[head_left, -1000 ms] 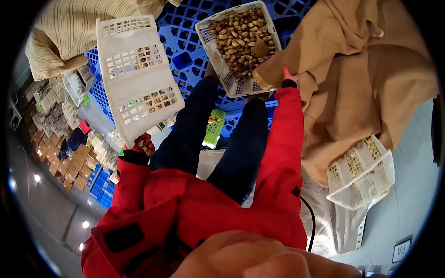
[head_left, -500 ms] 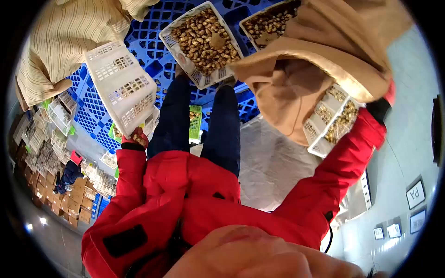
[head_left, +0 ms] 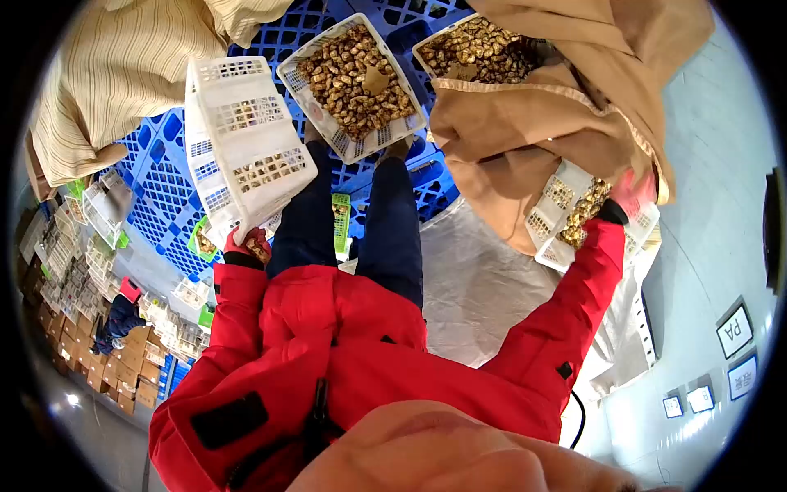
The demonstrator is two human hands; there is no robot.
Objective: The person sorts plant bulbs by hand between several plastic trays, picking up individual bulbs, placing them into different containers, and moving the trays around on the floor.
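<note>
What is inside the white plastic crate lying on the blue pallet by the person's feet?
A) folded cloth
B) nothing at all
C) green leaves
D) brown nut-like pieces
D: the white slotted plastic crate on the blue plastic lattice pallet is filled to its rim with small brown nut-like pieces.

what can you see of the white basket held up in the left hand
The white basket looks like moulded plastic, rectangular, its walls pierced by rows of small square slots. It is raised and tilted, its slotted walls turned toward the camera, with brown pieces showing through the slots. The left hand, gloved in red, grips its lower corner. It hangs above the blue pallet, beside a filled basket.
</note>
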